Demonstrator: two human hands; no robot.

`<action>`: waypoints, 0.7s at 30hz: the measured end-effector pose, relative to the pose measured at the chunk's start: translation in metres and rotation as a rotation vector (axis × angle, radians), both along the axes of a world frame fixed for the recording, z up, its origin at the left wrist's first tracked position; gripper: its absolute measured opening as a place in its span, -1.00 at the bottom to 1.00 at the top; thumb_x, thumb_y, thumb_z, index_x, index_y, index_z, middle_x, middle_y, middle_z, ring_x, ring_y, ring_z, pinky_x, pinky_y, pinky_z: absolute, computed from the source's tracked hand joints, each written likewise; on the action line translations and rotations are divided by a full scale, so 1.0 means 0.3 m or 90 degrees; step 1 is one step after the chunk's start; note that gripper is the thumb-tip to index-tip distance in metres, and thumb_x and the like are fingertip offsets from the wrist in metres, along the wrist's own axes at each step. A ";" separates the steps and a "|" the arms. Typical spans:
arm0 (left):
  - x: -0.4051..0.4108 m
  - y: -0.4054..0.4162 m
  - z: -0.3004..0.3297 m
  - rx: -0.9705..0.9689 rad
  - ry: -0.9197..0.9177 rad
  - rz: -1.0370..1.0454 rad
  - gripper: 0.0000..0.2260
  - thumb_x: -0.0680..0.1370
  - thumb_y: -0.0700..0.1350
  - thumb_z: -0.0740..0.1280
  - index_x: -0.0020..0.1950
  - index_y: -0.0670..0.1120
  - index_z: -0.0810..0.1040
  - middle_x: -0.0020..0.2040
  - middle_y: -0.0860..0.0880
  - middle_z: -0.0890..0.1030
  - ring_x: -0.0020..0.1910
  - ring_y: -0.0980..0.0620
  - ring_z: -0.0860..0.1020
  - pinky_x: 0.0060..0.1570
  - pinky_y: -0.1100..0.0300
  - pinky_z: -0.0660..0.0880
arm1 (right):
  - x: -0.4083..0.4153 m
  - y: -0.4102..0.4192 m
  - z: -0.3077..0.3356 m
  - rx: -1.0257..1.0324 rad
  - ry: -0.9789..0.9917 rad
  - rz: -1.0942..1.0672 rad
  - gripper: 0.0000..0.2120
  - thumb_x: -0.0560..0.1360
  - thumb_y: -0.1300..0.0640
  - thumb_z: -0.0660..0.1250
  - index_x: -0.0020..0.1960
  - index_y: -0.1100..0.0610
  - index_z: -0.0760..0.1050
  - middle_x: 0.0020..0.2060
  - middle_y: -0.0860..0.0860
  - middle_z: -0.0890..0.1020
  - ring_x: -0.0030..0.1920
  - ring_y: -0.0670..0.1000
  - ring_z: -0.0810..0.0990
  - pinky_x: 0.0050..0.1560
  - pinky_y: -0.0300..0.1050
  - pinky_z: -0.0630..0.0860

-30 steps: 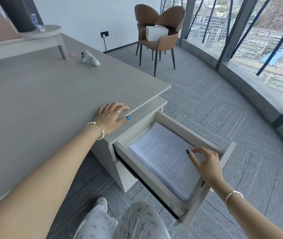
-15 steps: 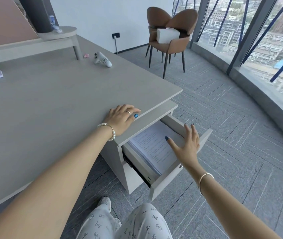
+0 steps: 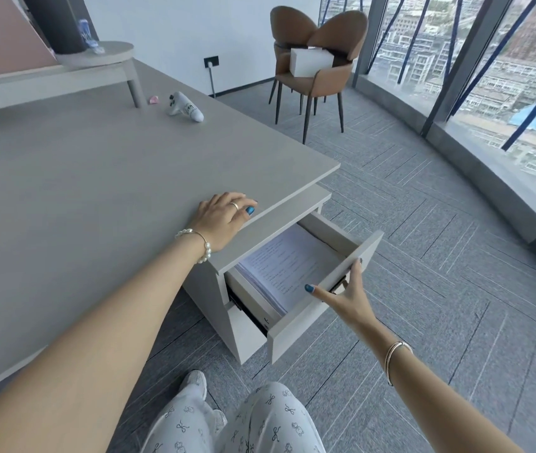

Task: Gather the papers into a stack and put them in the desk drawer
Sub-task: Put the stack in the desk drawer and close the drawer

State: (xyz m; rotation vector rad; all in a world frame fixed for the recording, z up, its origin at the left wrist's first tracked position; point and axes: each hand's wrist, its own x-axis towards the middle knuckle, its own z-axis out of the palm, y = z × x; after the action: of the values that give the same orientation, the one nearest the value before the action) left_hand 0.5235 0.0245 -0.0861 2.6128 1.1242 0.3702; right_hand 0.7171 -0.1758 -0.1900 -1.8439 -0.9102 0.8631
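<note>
A stack of printed papers (image 3: 287, 268) lies flat inside the desk drawer (image 3: 309, 308), which stands partly pulled out under the grey desk's right corner. My right hand (image 3: 341, 291) holds the drawer's front panel: the thumb lies over its top edge and the fingers sit on its outer face. My left hand (image 3: 224, 219) rests flat, fingers spread, on the desk top (image 3: 96, 197) near the corner above the drawer.
A small white toy (image 3: 185, 107) and a pink bit lie far back on the desk. A raised shelf (image 3: 64, 73) carries a dark cylinder. Two brown chairs (image 3: 318, 65) with a white box stand by the glass wall. My knees are below the drawer.
My right hand left the papers and took hold of the drawer front. The drawer has slid inward, so less of the paper stack shows. My left hand stayed on the desk.
</note>
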 end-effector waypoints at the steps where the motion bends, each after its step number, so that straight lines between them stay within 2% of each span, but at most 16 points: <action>1: 0.001 -0.001 0.001 -0.001 -0.001 0.000 -0.68 0.61 0.01 0.04 0.31 0.13 0.41 0.39 0.03 0.38 0.37 -0.02 0.32 0.30 0.06 0.17 | 0.001 0.014 0.001 0.000 0.007 0.012 0.39 0.03 -0.38 0.50 0.50 0.03 -0.33 0.54 -0.06 -0.23 0.54 0.00 -0.12 0.53 0.10 0.00; 5: 0.001 -0.005 0.002 -0.007 -0.005 0.001 -0.69 0.60 0.02 0.05 0.31 0.13 0.41 0.40 0.03 0.37 0.37 -0.01 0.31 0.30 0.07 0.17 | -0.011 0.086 0.006 0.015 -0.007 0.065 0.40 0.03 -0.30 0.54 0.51 0.06 -0.33 0.54 -0.03 -0.23 0.52 -0.07 -0.23 0.53 0.00 -0.13; 8: 0.004 -0.008 0.006 -0.006 -0.002 0.005 -0.69 0.60 0.03 0.06 0.31 0.13 0.41 0.39 0.03 0.37 0.37 -0.02 0.31 0.30 0.06 0.17 | -0.024 0.146 -0.006 0.001 -0.032 0.087 0.48 -0.05 -0.33 0.55 0.48 0.06 -0.39 0.52 0.00 -0.32 0.53 -0.01 -0.24 0.54 0.10 -0.05; 10: 0.007 -0.010 0.008 -0.006 0.003 0.007 -0.69 0.59 0.03 0.07 0.31 0.13 0.40 0.39 0.03 0.37 0.38 -0.01 0.30 0.31 0.06 0.17 | -0.037 0.188 -0.012 -0.002 -0.051 0.100 0.50 -0.05 -0.30 0.55 0.47 0.11 -0.42 0.50 0.03 -0.35 0.53 0.01 -0.25 0.54 0.10 -0.05; 14: 0.005 -0.005 0.005 -0.012 -0.001 0.008 -0.70 0.59 0.03 0.07 0.30 0.13 0.40 0.38 0.03 0.37 0.38 0.00 0.30 0.31 0.05 0.17 | -0.060 0.285 -0.025 0.021 -0.104 0.088 0.34 0.12 -0.12 0.58 0.50 0.18 -0.32 0.53 0.08 -0.27 0.52 -0.03 -0.30 0.51 -0.08 -0.18; 21: 0.008 -0.009 0.007 -0.010 -0.009 0.021 -0.70 0.59 0.10 0.06 0.27 0.16 0.42 0.36 0.06 0.38 0.37 0.06 0.29 0.30 0.09 0.16 | -0.138 0.424 -0.059 0.007 -0.103 0.093 0.24 0.20 -0.09 0.56 0.48 0.30 -0.24 0.54 0.14 -0.17 0.53 0.02 -0.25 0.40 -0.24 -0.17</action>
State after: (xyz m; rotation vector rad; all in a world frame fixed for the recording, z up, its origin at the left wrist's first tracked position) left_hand 0.5257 0.0218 -0.0839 2.5764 1.1610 0.3843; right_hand 0.6756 -0.0486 -0.2078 -1.8762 -1.1610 0.8040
